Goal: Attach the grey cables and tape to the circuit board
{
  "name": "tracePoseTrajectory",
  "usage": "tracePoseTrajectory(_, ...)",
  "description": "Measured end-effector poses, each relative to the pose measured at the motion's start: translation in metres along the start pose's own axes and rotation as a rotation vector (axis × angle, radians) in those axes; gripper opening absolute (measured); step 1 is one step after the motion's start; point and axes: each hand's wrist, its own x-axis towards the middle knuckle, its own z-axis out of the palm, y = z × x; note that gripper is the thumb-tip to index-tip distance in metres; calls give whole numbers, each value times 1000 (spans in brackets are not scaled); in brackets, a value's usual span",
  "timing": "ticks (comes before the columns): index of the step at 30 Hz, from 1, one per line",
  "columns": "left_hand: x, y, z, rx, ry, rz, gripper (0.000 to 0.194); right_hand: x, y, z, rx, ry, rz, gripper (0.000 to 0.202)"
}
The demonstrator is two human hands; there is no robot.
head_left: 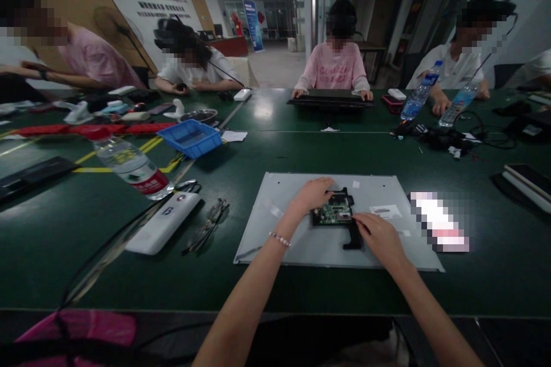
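Observation:
A green circuit board (pixel 334 212) in a black plastic bracket (pixel 353 238) lies on a flat grey panel (pixel 267 229) in front of me. My left hand (pixel 313 194) has its fingers bent over the board's upper left edge, gripping it there; the fingertips are partly hidden. At the right edge, my right hand (pixel 381 235) pinches the board's side near its lower corner. Beside the right wrist, a bright-screened phone (pixel 441 222) lies just off the panel.
To the left are a white power bank (pixel 166 222), eyeglasses (pixel 209 223), a tilted water bottle (pixel 133 166) and a blue tray (pixel 191 139). Cables (pixel 434 137) and two more bottles (pixel 422 92) are at the far right. Several people sit across the green table (pixel 241 292).

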Motion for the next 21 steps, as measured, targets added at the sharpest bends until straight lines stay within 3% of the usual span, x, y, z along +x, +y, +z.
tracePoseTrajectory(13,1,-4,-7,-3,14,-90,34,-7,1,-10,-132,83,18,29)
tracePoseTrajectory(21,0,2,-9,10,1,-137,28,-10,0,-13,-247,60,47,28)
